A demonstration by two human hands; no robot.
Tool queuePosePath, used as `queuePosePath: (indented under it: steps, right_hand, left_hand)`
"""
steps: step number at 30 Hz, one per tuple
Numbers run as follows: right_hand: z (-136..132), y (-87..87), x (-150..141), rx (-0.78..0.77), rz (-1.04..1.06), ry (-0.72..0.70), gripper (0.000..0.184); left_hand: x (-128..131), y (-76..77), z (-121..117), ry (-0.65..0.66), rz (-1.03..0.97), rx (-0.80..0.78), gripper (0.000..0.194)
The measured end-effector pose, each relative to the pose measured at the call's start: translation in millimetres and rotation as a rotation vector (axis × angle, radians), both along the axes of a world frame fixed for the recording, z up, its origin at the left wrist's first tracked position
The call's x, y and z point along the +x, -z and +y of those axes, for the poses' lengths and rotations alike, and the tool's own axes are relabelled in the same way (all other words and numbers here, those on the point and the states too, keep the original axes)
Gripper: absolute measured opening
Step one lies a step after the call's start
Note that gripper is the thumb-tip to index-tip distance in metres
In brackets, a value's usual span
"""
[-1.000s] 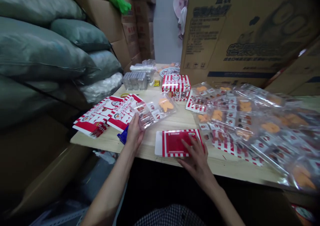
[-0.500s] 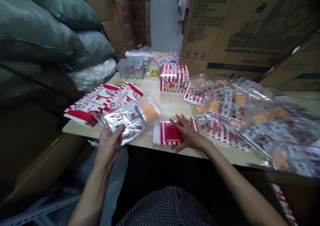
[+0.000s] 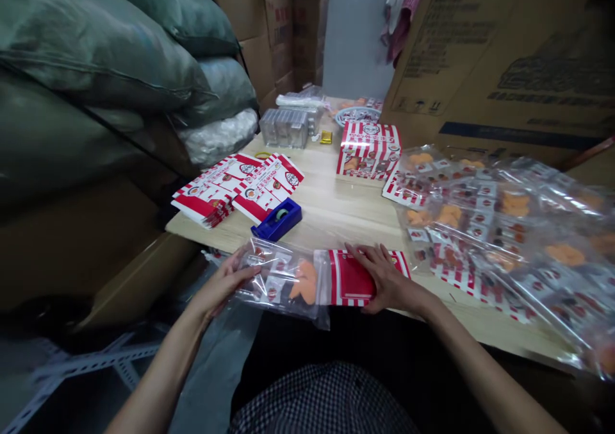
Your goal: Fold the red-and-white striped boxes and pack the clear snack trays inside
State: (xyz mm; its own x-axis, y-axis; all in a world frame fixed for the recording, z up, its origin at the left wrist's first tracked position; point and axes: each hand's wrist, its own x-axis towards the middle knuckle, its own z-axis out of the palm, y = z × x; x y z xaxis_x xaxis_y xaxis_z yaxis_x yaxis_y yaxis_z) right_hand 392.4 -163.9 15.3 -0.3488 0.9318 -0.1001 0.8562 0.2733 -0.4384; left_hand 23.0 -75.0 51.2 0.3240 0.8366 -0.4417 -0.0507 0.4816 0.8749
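Note:
My left hand grips the left end of a clear plastic packet that holds an orange piece and small stickers, at the table's near edge. The packet's right end meets a flat red-and-white striped card. My right hand lies on that card with its fingers spread flat, pressing it onto the wooden table.
A blue tape dispenser sits behind the packet, beside a fan of striped cards. A folded striped box stands further back. Several filled clear packets cover the right side. Grey sacks and cardboard cartons wall the table.
My left hand has carried the clear packet from the left of the table down to the near edge, against the striped card. My right hand has stayed on the card.

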Motion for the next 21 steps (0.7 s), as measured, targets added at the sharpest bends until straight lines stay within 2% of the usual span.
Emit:
queuePosePath:
  steps: [3,6,10,14,19,21]
  right_hand:
    - [-5.1,0.2,-0.9,-0.021,0.027,-0.073,0.139]
    - [-8.3,-2.8,-1.2,-0.034,0.016,-0.082,0.136]
    - [-15.7,-6.5,-9.0,-0.033,0.021,-0.086,0.128]
    - [-25.8,0.1,-22.8,-0.001,0.061,-0.068,0.129]
    - [-31.7,10.3,-26.3,0.062,0.056,0.038,0.13]
    - [-31.4,11.3,-24.9,0.075,0.043,0.042,0.13]
  left_hand:
    - [7.1,-2.1,2.8,-0.047,0.024,0.059,0.074]
    - [17.9,-1.5,-3.0,-0.136,0.049,0.158,0.072]
    - [27.0,7.7,-16.5,-0.242,0.103,0.258,0.066]
    - [31.1,14.4,-26.0,-0.361,0.169,0.317,0.066]
    - [24.0,2.7,-37.2,-0.432,0.165,0.397,0.066]
    - [15.8,-0.7,-41.6,-0.413,0.129,0.362,0.069]
